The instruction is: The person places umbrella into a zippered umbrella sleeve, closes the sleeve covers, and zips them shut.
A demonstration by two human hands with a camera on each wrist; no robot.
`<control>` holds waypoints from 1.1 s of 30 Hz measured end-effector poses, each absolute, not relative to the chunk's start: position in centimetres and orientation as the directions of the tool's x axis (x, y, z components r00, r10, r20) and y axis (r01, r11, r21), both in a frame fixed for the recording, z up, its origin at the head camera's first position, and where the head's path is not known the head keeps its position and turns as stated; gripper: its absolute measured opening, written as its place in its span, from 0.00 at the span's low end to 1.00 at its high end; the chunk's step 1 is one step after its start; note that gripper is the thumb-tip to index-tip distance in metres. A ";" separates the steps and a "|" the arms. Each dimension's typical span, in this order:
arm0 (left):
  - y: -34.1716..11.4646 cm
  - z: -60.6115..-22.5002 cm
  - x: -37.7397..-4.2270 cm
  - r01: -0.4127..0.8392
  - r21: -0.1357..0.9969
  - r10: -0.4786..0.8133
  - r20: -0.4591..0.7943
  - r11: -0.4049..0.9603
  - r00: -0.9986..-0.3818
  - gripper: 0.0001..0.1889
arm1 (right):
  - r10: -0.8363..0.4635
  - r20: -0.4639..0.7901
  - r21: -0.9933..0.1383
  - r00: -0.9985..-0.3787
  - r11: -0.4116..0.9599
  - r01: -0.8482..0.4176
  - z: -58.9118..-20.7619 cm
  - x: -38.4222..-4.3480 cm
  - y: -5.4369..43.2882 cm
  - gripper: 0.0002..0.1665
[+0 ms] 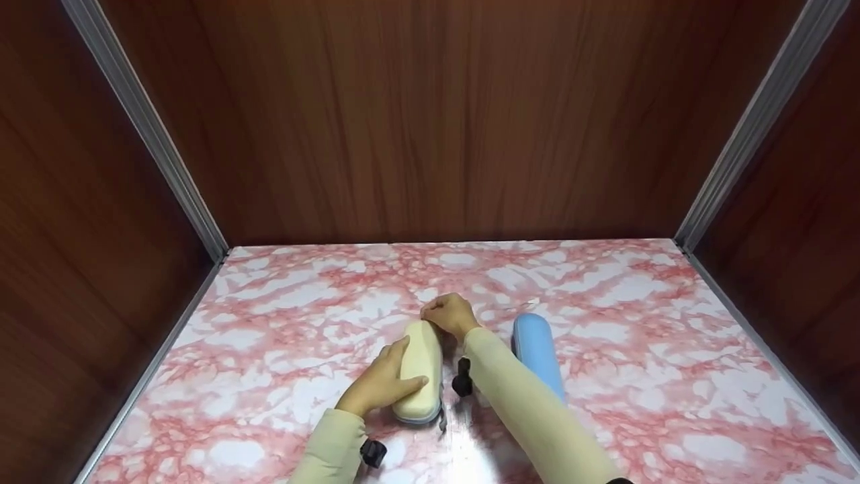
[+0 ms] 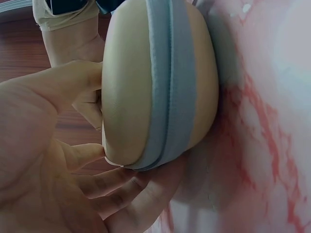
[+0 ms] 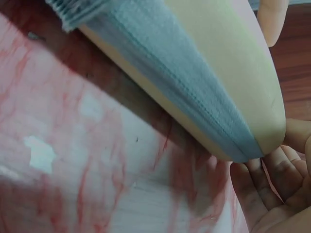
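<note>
A cream zip case [image 1: 423, 363] with a blue-grey zipper band [image 2: 170, 82] lies on the table, its long side pointing away from me. My left hand [image 1: 381, 383] grips it from the left, thumb across the top near its close end and the other fingers along the far side. At the far end my right hand [image 1: 453, 314] holds the case's rounded tip; in the right wrist view its fingertips [image 3: 238, 170] touch the end of the zipper band. The zipper looks closed where it shows. A small dark grey pull [image 1: 443, 422] hangs at the close end.
A blue case [image 1: 537, 349] lies right of the cream one, partly hidden by my right forearm. The table [image 1: 269, 376] has a red and white marbled top. Brown wood-look panels [image 1: 430, 121] with grey metal corner posts [image 1: 148, 128] enclose it at the back and sides.
</note>
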State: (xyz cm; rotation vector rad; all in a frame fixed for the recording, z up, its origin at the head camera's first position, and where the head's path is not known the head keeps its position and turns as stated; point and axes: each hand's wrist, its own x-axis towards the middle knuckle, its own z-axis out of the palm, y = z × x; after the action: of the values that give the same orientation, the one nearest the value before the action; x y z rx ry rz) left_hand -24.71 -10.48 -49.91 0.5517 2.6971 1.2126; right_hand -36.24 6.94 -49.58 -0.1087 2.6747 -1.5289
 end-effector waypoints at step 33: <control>-10.3 -49.8 -24.6 0.228 0.753 0.350 -0.002 0.617 -0.937 0.48 | -0.224 0.030 -0.689 -0.974 0.702 -0.183 -48.6 -35.9 6.3 0.11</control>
State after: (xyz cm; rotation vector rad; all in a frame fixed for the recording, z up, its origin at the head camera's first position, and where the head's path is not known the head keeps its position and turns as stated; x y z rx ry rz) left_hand -24.64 -10.34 -49.77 0.4843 2.6885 1.2207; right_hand -35.91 6.27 -48.60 -0.3407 2.8455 -1.1422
